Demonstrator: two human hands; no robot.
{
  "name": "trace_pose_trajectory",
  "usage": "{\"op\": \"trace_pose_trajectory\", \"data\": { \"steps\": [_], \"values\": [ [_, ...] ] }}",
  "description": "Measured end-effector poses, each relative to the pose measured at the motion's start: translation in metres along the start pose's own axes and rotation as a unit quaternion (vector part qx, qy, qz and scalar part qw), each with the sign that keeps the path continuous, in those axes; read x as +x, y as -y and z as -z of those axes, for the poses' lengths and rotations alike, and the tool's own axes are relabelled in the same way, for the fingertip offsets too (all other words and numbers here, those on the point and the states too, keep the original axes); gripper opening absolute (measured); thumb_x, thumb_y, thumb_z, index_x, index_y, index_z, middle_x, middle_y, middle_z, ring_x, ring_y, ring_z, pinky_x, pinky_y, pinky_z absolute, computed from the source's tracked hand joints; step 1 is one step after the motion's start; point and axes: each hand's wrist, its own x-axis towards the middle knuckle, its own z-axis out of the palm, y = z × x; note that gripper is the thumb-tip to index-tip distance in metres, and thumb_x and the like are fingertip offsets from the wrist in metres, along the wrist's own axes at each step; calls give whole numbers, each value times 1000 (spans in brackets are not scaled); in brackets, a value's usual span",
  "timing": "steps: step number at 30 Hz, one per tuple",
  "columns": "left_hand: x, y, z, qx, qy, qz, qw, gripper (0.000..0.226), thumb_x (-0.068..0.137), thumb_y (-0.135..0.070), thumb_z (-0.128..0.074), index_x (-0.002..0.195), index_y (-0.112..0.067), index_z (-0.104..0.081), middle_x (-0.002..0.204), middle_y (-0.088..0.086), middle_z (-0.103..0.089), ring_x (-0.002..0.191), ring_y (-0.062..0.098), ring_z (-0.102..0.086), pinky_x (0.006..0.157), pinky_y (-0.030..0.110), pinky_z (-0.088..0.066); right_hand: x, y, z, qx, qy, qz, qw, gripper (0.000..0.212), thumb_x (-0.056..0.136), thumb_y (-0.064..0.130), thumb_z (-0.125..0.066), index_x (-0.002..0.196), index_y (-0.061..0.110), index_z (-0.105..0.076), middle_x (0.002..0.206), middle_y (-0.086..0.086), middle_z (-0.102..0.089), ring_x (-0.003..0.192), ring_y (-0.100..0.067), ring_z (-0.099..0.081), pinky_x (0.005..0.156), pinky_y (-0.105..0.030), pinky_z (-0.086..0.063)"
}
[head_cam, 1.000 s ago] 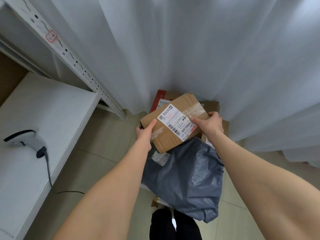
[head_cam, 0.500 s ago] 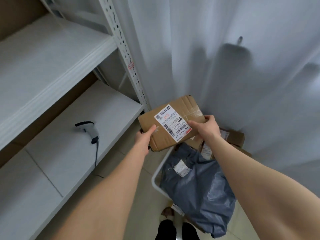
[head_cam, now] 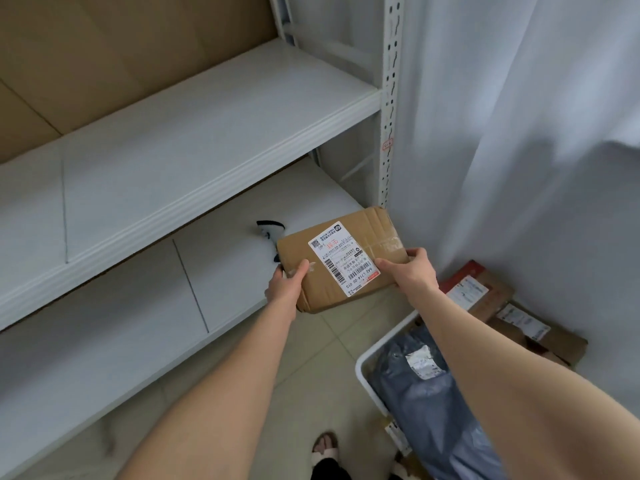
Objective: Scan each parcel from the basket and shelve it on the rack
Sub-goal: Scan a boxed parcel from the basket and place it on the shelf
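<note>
Gripped in both hands and held off the shelves, a brown cardboard parcel (head_cam: 372, 230), slightly tilted, white shipping label (head_cam: 341, 259) facing up. Left hand (head_cam: 285, 285) curled round the near left corner, thumb on top; right hand (head_cam: 410, 271) clasped on the right edge, thumb resting at the label's corner. Poised over the front right corner of the rack's lower shelf (head_cam: 138, 323), beneath the upper shelf (head_cam: 173, 150). Just behind the parcel, on the lower shelf, a barcode scanner (head_cam: 272, 230), partly hidden. Down to the right on the tiled floor (head_cam: 329, 358), a white basket (head_cam: 367, 372) holding a grey poly mailer (head_cam: 433, 410); beyond it, more cardboard boxes (head_cam: 491, 299) against a white curtain (head_cam: 519, 133).
</note>
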Motion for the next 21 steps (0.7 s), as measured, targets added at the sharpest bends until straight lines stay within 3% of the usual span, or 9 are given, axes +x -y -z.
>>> {"op": "trace_pose_trajectory", "data": {
  "steps": [4, 7, 16, 18, 21],
  "values": [
    [12, 11, 54, -44, -27, 5, 999, 59, 80, -47, -71, 130, -22, -54, 126, 2, -60, 113, 26, -57, 96, 44, -50, -14, 13, -54, -36, 30, 14, 999, 88, 58, 58, -84, 129, 25, -45, 119, 0, -59, 99, -25, -66, 90, -46, -54],
    [32, 22, 92, -65, -36, 11, 997, 49, 86, -33, -70, 130, -18, -55, 124, 3, -60, 109, 24, -57, 96, 41, -49, -23, 23, -98, -59, 45, 27, 997, 83, 65, 50, -83, 133, 22, -43, 118, -2, -58, 97, -25, -66, 89, -45, -54],
    [123, 40, 200, -40, -47, 29, 998, 64, 88, -24, -67, 145, -26, -37, 137, 2, -50, 121, 28, -52, 101, 45, -46, -34, 21, -251, -46, 69, -27, 996, 74, 74, 36, -79, 135, 16, -41, 118, -4, -58, 100, -26, -64, 88, -44, -54],
    [146, 44, 220, -8, -59, 28, 998, 59, 88, -24, -68, 142, -21, -43, 135, 4, -53, 118, 27, -54, 100, 43, -47, -29, 24, -281, -43, 67, -25, 996, 74, 76, 35, -78, 137, 16, -41, 122, -5, -57, 101, -25, -63, 90, -44, -54],
    [173, 54, 238, 17, -82, 35, 996, 36, 89, -24, -66, 121, -9, -61, 119, 7, -64, 105, 27, -59, 87, 36, -49, -17, 29, -318, -35, 71, -21, 997, 77, 76, 36, -78, 140, 19, -39, 127, -4, -55, 103, -25, -62, 91, -45, -54]
  ]
}}
